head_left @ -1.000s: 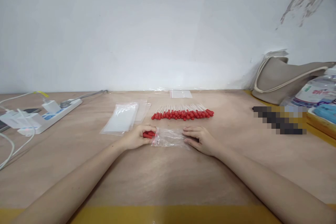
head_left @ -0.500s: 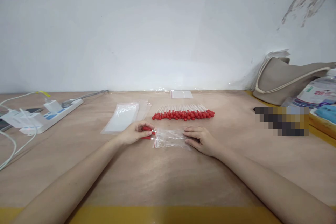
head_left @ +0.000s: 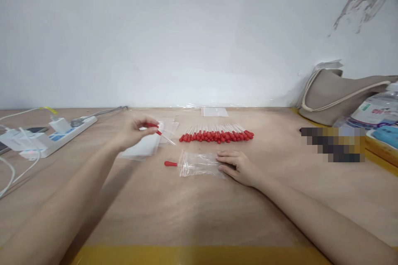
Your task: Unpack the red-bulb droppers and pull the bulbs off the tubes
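Observation:
A glass dropper [head_left: 167, 137] with a red rubber bulb is held by its bulb in my left hand [head_left: 141, 130], raised above the table, its clear tube slanting down to the right. Lower down, a clear zip bag [head_left: 199, 163] lies flat, its red-lined mouth facing left. At that mouth sits the red bulb of another dropper [head_left: 170, 164]; its tube is hard to see inside the plastic. My right hand [head_left: 238, 166] rests on the bag's right end with fingers stretched out. Behind the bag lies a row of droppers [head_left: 217, 135], bulbs toward me.
Flat zip bags [head_left: 143, 145] lie beneath my left hand, and another small bag [head_left: 214, 112] is by the wall. A power strip [head_left: 62, 138] with chargers and cables stands at left. On the right are a grey bag [head_left: 345, 91], a plastic bottle [head_left: 377, 107] and a blurred patch.
My left hand has moved up and left from the zip bag's mouth with one dropper, leaving the other bulb there. My right hand has stayed on the bag.

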Demonstrator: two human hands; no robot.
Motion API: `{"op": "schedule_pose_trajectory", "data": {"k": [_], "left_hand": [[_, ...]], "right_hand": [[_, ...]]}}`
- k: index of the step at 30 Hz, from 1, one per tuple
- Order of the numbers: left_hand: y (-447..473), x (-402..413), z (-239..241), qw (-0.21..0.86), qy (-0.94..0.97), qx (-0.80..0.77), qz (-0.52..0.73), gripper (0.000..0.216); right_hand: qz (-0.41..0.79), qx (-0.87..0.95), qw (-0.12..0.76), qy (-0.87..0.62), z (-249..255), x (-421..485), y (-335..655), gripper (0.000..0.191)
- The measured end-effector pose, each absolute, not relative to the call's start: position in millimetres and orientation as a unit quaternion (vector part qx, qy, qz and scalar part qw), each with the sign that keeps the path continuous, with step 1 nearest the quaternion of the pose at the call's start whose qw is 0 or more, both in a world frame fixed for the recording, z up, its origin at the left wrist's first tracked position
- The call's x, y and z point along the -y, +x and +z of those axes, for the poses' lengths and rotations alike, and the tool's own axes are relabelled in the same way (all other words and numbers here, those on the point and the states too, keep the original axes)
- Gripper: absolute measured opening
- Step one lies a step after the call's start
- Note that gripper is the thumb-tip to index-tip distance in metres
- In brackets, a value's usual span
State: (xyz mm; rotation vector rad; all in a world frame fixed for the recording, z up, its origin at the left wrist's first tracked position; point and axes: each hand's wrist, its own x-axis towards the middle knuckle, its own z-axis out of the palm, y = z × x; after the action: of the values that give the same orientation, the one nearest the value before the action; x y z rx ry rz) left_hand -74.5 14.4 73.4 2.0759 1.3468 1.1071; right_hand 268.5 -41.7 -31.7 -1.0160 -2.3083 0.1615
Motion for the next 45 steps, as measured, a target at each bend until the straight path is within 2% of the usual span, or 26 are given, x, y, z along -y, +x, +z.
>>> {"op": "schedule_pose_trajectory", "data": {"k": [3,5,11,16,21,32,39,45], "left_hand": [[-70.6,-12.6,90.6,0.063,0.737,-0.438,0.51,0.024],[-57.6,-13.1,87.1,-0.015,0.745,-0.397,0.536,0.016],[-4.4,-38.9,31.9,-0.089,0.814,-0.312,0.482,0.017],[19.0,-60.3,0.4,-0.083,0.858,-0.311,0.4,0.02],[22.7,-57.7,-1.8,-0.062,0.875,-0.317,0.36,0.018],[7.5,-54.1,6.5,0.028,0.768,-0.423,0.48,0.02],[12.2,-50.4,2.0,0.056,0.795,-0.45,0.404,0.023],[15.8,-48.4,9.5,0.094,0.807,-0.451,0.369,0.038]], "right_hand": [[0.062,0.871,0.307,-0.378,-31.8,41.2,268.9,0.031],[0.064,0.872,0.308,-0.374,-32.0,40.9,269.0,0.031],[0.058,0.872,0.307,-0.377,-33.3,40.4,268.9,0.031],[0.057,0.872,0.314,-0.372,-33.4,40.5,268.6,0.03],[0.054,0.872,0.309,-0.376,-32.5,40.9,268.3,0.03],[0.052,0.872,0.308,-0.377,-34.3,40.1,269.3,0.03],[0.052,0.874,0.298,-0.38,-33.7,40.3,268.7,0.031],[0.051,0.873,0.294,-0.385,-33.1,40.9,268.1,0.031]]}}
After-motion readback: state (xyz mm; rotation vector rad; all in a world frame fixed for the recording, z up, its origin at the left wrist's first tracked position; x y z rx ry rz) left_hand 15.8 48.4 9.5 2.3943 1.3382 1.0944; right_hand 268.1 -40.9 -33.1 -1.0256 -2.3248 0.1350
